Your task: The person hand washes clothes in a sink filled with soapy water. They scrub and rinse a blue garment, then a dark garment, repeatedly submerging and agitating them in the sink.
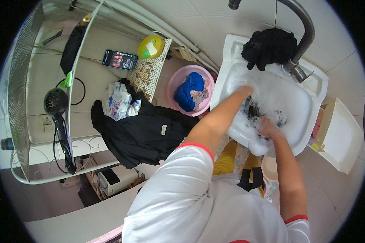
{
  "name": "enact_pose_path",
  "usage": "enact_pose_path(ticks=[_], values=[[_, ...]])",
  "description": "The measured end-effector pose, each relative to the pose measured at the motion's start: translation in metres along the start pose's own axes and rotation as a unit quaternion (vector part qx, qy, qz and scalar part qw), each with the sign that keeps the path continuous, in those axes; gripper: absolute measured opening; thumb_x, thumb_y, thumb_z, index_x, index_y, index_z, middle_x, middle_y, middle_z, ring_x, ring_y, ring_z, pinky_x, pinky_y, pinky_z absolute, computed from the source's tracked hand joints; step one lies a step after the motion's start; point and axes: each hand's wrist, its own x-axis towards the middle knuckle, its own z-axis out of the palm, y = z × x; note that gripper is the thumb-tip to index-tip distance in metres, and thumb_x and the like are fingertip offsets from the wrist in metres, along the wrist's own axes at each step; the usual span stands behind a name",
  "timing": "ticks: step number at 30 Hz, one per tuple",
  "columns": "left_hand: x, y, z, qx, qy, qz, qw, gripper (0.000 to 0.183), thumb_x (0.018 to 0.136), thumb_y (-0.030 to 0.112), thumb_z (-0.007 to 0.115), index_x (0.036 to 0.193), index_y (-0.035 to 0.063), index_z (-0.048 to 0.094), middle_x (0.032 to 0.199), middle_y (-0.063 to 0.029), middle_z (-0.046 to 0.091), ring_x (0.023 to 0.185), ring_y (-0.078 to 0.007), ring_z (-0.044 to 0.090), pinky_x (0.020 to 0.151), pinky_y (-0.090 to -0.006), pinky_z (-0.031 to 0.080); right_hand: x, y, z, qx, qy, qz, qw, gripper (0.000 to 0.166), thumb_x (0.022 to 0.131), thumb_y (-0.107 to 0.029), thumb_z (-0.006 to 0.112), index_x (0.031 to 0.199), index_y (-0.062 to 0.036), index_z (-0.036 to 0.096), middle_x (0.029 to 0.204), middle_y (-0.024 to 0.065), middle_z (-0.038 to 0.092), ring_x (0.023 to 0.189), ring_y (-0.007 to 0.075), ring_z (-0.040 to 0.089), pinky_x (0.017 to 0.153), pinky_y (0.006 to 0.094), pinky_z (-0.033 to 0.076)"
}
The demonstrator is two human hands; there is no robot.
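Note:
Thick white suds and water lie in a white sink basin (pixel 304 115). A dark cloth (pixel 253 110) shows through the foam between my hands. My left hand (pixel 245 90) is sunk in the suds at the basin's left side, its fingers hidden. Nearer to me, my right hand (pixel 268 127) is partly under foam, against the dark cloth; its grip is not visible. A bunched black garment (pixel 269 47) rests wet on the sink's back ledge, beside the curved metal faucet (pixel 307 39).
Left of the sink stands a pink basin (pixel 211 77) with blue cloth (pixel 189 91). A black garment (pixel 152 133) drapes over a rack shelf (pixel 144 76), near a phone (pixel 120 60) and a yellow soap dish (pixel 158 54). A hair dryer (pixel 58 118) hangs further left; a cream plastic container (pixel 337 139) is at right.

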Motion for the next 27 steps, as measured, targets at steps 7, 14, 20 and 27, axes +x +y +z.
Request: enact_pose_path(ticks=[7, 14, 20, 27], values=[[-0.162, 0.065, -0.015, 0.119, 0.162, 0.19, 0.961, 0.036, 0.074, 0.029, 0.056, 0.107, 0.0134, 0.058, 0.127, -0.0157, 0.044, 0.118, -0.0366, 0.039, 0.1, -0.0481, 0.025, 0.03, 0.015, 0.027, 0.075, -0.052, 0.008, 0.996, 0.07, 0.08, -0.045, 0.046, 0.126, 0.0054, 0.032, 0.127, 0.0264, 0.038, 0.116, 0.0371, 0.04, 0.099, 0.0394, 0.03], [-0.062, 0.054, 0.012, 0.31, 0.0, 0.001, 0.951, 0.043, 0.08, 0.032, 0.048, 0.119, 0.0147, 0.053, 0.129, -0.0151, 0.042, 0.12, -0.0306, 0.039, 0.104, -0.0448, 0.02, -0.001, -0.012, 0.012, -0.006, 0.015, 0.042, 0.999, 0.06, 0.082, -0.044, 0.044, 0.113, 0.0073, 0.047, 0.12, 0.0249, 0.046, 0.11, 0.0357, 0.046, 0.093, 0.042, 0.036], [-0.021, 0.008, 0.009, -0.015, 0.056, 0.063, 0.996, 0.047, 0.078, 0.031, 0.051, 0.12, 0.0092, 0.05, 0.122, -0.0146, 0.05, 0.112, -0.032, 0.047, 0.098, -0.0387, 0.032, 0.003, 0.002, 0.019, 0.095, 0.055, 0.027, 0.994, 0.064, 0.08, -0.04, 0.05, 0.119, 0.0092, 0.038, 0.122, 0.0274, 0.042, 0.114, 0.038, 0.041, 0.098, 0.0406, 0.031], [-0.153, 0.052, -0.016, 0.049, 0.171, 0.167, 0.97, 0.055, 0.068, 0.035, 0.063, 0.117, 0.0111, 0.053, 0.125, -0.017, 0.044, 0.118, -0.0358, 0.036, 0.097, -0.0372, 0.032, 0.004, -0.013, -0.002, 0.103, 0.005, 0.043, 0.994, 0.07, 0.08, -0.045, 0.048, 0.12, 0.0116, 0.038, 0.121, 0.03, 0.042, 0.116, 0.038, 0.039, 0.1, 0.0395, 0.029]])
